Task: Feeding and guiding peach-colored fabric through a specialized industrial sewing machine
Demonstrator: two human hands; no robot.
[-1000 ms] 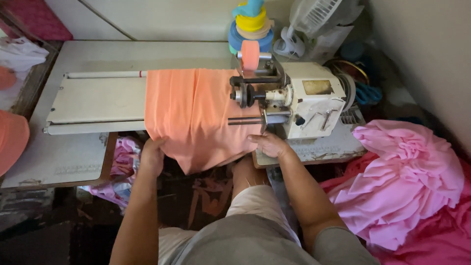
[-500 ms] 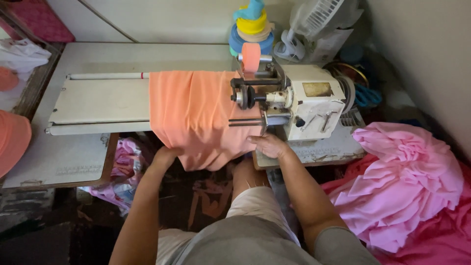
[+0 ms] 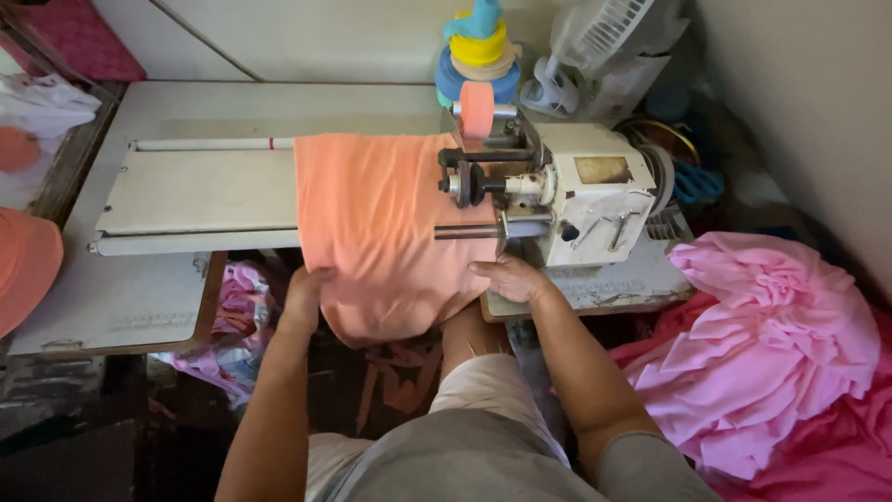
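Note:
An orange cloth (image 3: pixel 381 223) lies draped over the long cream arm (image 3: pixel 195 191) of a cream sewing machine (image 3: pixel 585 195) and hangs off its front. My left hand (image 3: pixel 302 293) grips the cloth's lower left edge below the arm. My right hand (image 3: pixel 509 277) rests flat on the cloth's right edge, just below the machine's rollers and metal rods (image 3: pixel 474 181). An orange tape roll (image 3: pixel 477 110) sits on top of the machine head.
A heap of pink ruffled cloth (image 3: pixel 771 344) lies at the right. Stacked coloured tape rolls (image 3: pixel 478 51) and a small white fan (image 3: pixel 595 46) stand behind the machine. More orange cloth (image 3: pixel 23 270) shows at the left edge, pink scraps (image 3: pixel 232 316) under the table.
My left hand has slid right and a little up along the cloth's lower edge, bunching it. My right hand stays by the rollers.

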